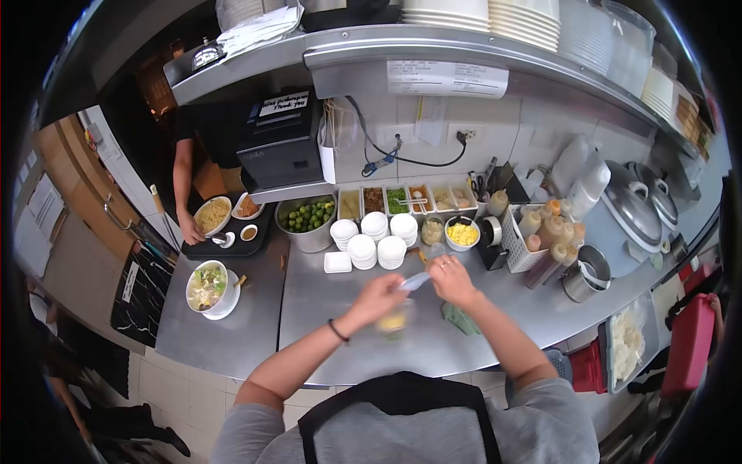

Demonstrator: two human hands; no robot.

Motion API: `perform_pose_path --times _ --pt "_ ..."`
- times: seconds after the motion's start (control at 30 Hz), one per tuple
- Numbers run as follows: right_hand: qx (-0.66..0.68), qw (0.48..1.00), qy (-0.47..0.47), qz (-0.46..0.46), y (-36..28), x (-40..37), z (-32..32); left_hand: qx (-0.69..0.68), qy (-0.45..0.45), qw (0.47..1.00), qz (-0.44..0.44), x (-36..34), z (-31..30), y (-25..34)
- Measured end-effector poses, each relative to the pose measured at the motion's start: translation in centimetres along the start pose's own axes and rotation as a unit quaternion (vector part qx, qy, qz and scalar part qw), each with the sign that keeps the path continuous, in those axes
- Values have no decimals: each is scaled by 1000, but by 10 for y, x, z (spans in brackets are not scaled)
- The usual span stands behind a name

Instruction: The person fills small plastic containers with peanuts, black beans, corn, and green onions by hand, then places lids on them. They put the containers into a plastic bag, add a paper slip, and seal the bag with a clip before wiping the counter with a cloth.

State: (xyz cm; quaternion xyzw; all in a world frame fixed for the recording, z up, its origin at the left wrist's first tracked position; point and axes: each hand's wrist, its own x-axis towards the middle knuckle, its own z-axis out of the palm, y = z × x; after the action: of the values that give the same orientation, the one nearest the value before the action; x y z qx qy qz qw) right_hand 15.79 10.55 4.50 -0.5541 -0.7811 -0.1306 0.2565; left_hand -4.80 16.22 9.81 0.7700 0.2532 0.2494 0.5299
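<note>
Above the steel counter, my left hand (379, 298), with a dark band at the wrist, is closed on a clear plastic bag (414, 281). My right hand (454, 280) pinches the other end, so a strip of plastic stretches between them. Below my left hand hangs a blurred clear part with yellow contents (393, 319); I cannot make out what they are. A crumpled green cloth (461, 318) lies under my right forearm. Just beyond my hands are stacks of small white dishes (362, 251), a glass jar (433, 230) and a bowl of chopped yellow food (463, 233).
Left stand a pot of green limes (308, 224), a soup bowl (207, 286) and a black tray (251, 241), where another person's hand (191, 230) reaches. Topping containers (396, 201) line the back. Sauce bottles (550, 230) and a metal pot (585, 277) stand right. A shelf (464, 48) hangs overhead.
</note>
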Motion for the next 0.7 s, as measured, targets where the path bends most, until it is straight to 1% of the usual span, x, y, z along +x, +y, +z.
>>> perform_pose_path --times 0.03,0.07,0.1,0.13,0.17,0.2,0.23,0.27,0.3,0.33,0.4,0.43,0.47,0.53,0.57,0.6,0.67,0.7 --pt "22 995 77 66 8 -4 21 -196 -3 980 -43 15 20 -5" --pt "305 931 98 177 11 -14 65 -208 42 976 -44 37 35 -8" --pt "475 814 78 324 -35 18 41 -219 86 971 -45 58 44 -15" --pt "388 848 186 310 -51 22 76 -218 88 971 -44 69 48 -28" --pt "293 864 291 289 -58 18 104 -47 188 980 -45 80 52 -40" --pt "294 865 290 285 -60 23 96 125 283 950 -46 90 56 -48" --pt "389 814 232 363 -62 26 88 126 285 949 -47 97 55 -58" --pt "477 745 170 435 -64 28 81 167 279 943 -65 98 49 -67" --pt "486 731 168 448 -62 28 79 209 271 936 -83 96 45 -68" --pt "488 729 168 449 -57 26 75 211 269 936 -84 97 43 -68" --pt "373 824 85 417 -46 23 57 250 275 927 -56 100 45 -60" --pt "213 901 187 330 -35 20 72 294 270 916 -37 102 48 -57" --pt "211 899 185 335 -32 18 63 293 265 918 -39 103 50 -53" --pt "61 958 92 265 -24 16 37 347 284 894 -5 109 52 -45" --pt "21 969 105 224 -14 12 42 356 264 896 -20 110 52 -39" --pt "14 965 107 238 -12 13 25 365 245 897 -33 112 50 -38" --pt "-79 967 223 96 -11 15 -4 351 242 904 -13 115 50 -40" --pt "-86 964 226 108 -8 13 -4 331 244 912 -6 116 51 -38"
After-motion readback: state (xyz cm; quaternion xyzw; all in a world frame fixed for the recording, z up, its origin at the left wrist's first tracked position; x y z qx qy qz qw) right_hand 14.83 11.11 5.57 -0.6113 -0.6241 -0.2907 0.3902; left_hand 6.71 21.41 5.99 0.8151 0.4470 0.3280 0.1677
